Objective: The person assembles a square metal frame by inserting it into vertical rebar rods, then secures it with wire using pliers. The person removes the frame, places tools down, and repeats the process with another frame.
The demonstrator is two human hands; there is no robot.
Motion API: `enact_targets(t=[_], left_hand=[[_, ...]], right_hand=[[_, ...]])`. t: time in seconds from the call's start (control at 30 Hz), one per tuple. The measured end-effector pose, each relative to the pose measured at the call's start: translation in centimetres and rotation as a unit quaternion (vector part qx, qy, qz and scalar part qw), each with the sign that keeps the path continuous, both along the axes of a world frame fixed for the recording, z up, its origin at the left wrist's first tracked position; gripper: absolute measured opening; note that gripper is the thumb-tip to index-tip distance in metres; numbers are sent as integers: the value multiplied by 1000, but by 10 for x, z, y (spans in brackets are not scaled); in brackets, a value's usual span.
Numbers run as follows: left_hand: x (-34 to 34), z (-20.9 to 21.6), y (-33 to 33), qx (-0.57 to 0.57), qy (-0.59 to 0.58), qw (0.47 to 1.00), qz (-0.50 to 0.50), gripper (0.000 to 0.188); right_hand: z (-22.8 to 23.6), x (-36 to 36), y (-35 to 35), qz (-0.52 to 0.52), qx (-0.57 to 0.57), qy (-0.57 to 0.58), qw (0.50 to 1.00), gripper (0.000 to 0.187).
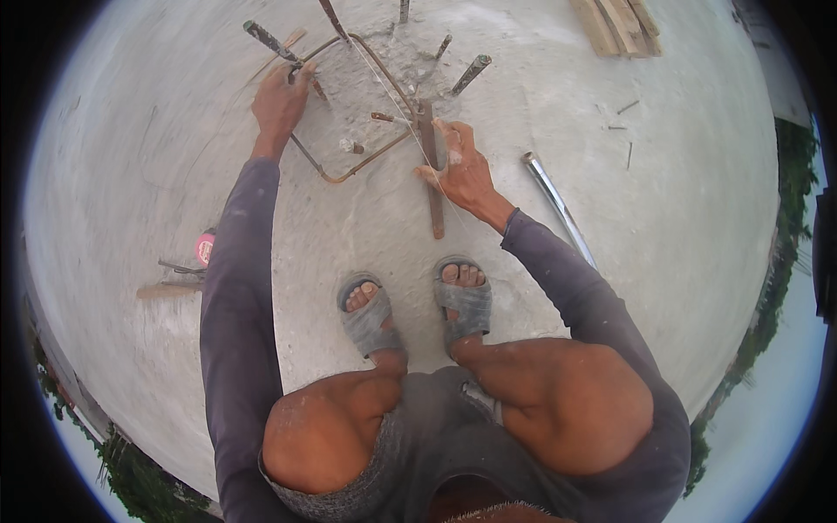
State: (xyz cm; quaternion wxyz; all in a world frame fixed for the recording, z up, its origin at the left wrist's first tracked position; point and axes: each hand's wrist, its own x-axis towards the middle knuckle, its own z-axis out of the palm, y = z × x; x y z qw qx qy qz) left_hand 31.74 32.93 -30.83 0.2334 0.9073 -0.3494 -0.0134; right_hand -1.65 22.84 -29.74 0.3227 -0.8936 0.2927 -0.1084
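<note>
A bent rebar stirrup point(373, 160), rusty and roughly square, lies tilted around several short upright rebar stubs. My left hand point(281, 103) is closed at its left corner, next to a leaning rebar stub point(268, 39) with a green tip; the fingers partly hide the contact. On the right, my right hand point(466, 174) has its thumb and fingers apart beside a narrow brown bar point(433, 196). The thumb reaches the bar's edge; whether it presses there I cannot tell. A thin pale string point(384, 83) runs diagonally past the stirrup toward this hand.
A shiny metal tube point(560, 207) lies right of my right forearm. Wooden boards point(615, 26) are at the far right, with loose nails point(629, 155) nearer. Another rebar stub point(472, 75) sticks up ahead. By my left arm are a pink round object point(205, 247) and a wood-handled tool point(168, 289).
</note>
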Motion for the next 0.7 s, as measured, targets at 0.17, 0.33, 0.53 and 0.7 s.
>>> enact_targets(t=[0.17,0.33,0.53,0.7], left_hand=[[-4,-5,10,-35,29,998,35,49],[-4,-10,7,-53,-20,998,16,48],[-7,-15,5,-44,-22,998,25,48],[-24,-12,12,-150,-34,983,96,54]], right_hand=[[5,-1,0,-33,75,13,997,79],[10,-6,-3,-42,95,18,994,77],[17,2,4,-50,121,15,991,78],[15,-2,-3,-89,144,14,985,81]])
